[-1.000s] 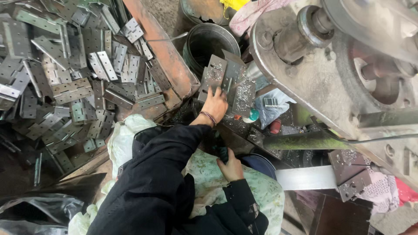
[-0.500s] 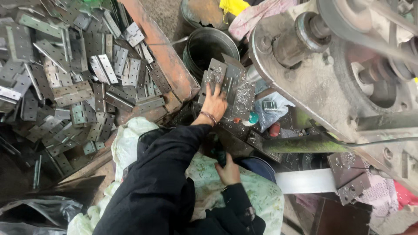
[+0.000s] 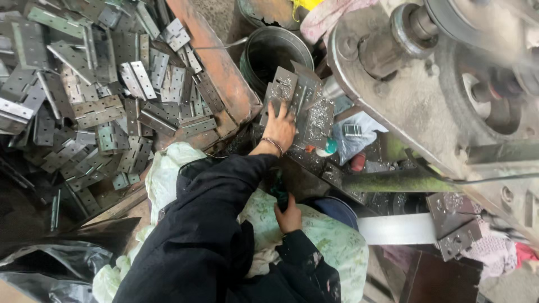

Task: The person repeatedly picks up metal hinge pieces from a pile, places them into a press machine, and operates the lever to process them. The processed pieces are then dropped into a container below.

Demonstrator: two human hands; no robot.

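My left hand (image 3: 280, 127), with a thin bracelet at the wrist, lies flat with its fingers spread on a leaning stack of grey punched hinge plates (image 3: 310, 100) beside the machine. Metal chips speckle the plates. My right hand (image 3: 289, 215) stays low over my lap, fingers curled around a small dark green object (image 3: 277, 189) that I cannot make out. Both arms are in black sleeves over a pale flowered cloth (image 3: 314, 235).
A large heap of grey hinge plates (image 3: 95, 101) fills the left, bounded by a rusty orange beam (image 3: 216, 62). A dark metal bucket (image 3: 276, 55) stands behind the stack. The big grey machine body with its shaft (image 3: 404, 39) takes up the right. Loose plates (image 3: 455, 224) lie at lower right.
Both hands stay where they were; my left hand remains on the plate stack. Only the view shifts slightly.
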